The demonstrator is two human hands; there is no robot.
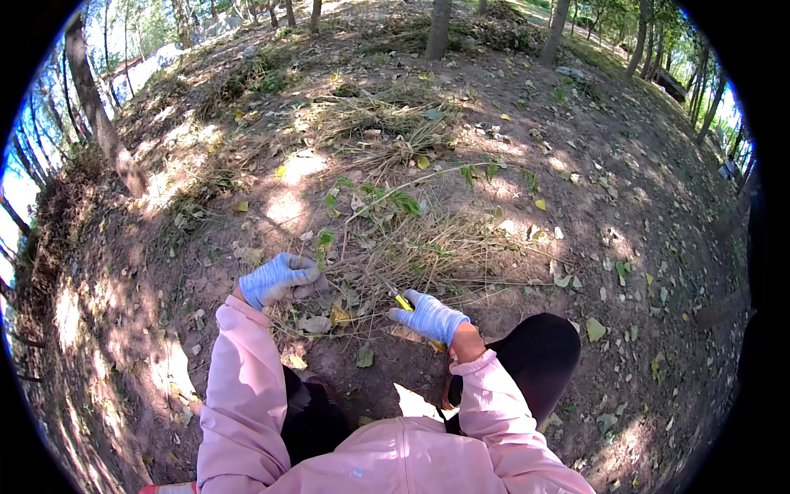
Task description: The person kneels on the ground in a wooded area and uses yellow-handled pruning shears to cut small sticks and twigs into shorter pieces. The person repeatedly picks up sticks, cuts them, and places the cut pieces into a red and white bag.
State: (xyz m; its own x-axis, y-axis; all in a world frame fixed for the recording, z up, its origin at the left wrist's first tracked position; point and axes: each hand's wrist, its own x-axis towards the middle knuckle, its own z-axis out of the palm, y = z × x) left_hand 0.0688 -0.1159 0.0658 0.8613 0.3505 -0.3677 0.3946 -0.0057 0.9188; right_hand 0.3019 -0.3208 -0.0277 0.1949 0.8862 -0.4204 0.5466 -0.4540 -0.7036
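My left hand (282,281), in a blue and grey work glove, is low over the ground with its fingers curled. A small green leafy sprig (324,241) and some dry stalks meet its fingertips; whether they are pinched is unclear. In my right hand (426,315), gloved the same way, is a tool with a yellow and black handle (404,302). Its thin metal part points forward into a heap of dry grass (438,247), and the tip is lost among the stalks. A long bent plant stem (386,196) with green leaves lies across the heap.
Another pile of dry grass (389,126) lies farther ahead. Fallen leaves are scattered over bare soil (617,247). Tree trunks stand at the left (102,117) and ahead (439,31). My bent knee (543,358) in dark trousers is close to my right forearm.
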